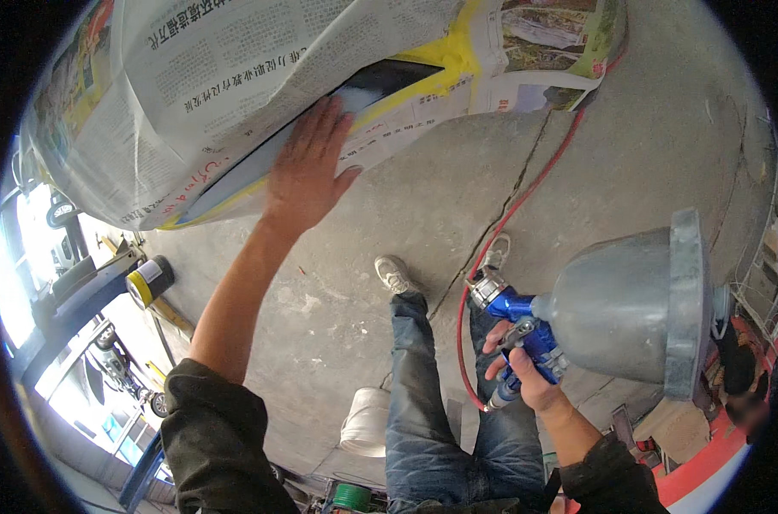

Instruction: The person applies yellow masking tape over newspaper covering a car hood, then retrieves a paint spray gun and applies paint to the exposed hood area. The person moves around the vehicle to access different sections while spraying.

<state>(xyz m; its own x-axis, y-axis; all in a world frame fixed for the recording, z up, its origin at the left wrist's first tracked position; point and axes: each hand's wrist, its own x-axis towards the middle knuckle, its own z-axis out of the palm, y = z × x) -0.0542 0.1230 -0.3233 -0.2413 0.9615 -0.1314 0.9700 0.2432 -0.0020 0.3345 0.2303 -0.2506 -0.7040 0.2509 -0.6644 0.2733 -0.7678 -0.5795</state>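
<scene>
My left hand (310, 167) lies flat, fingers stretched out, on the bare grey-and-black strip (368, 90) of a car body panel. Newspaper (235, 68) covers the surface around that strip, and yellow masking tape (457, 60) edges it. In my right hand (533, 381) is a blue spray gun (535, 334), fingers wrapped round its handle and trigger. A large grey paint cup (620, 304) is fixed to the gun, tilted over to the right. The gun's metal nozzle points up and left, away from the masked panel's strip.
A red air hose (526, 193) runs from the gun's handle across the cracked concrete floor (346, 283), passing by my shoes. A white bucket (366, 421) stands left of my legs. A dark can (151, 281) with a yellow rim sits farther left. Boxes and clutter (676, 428) lie at right.
</scene>
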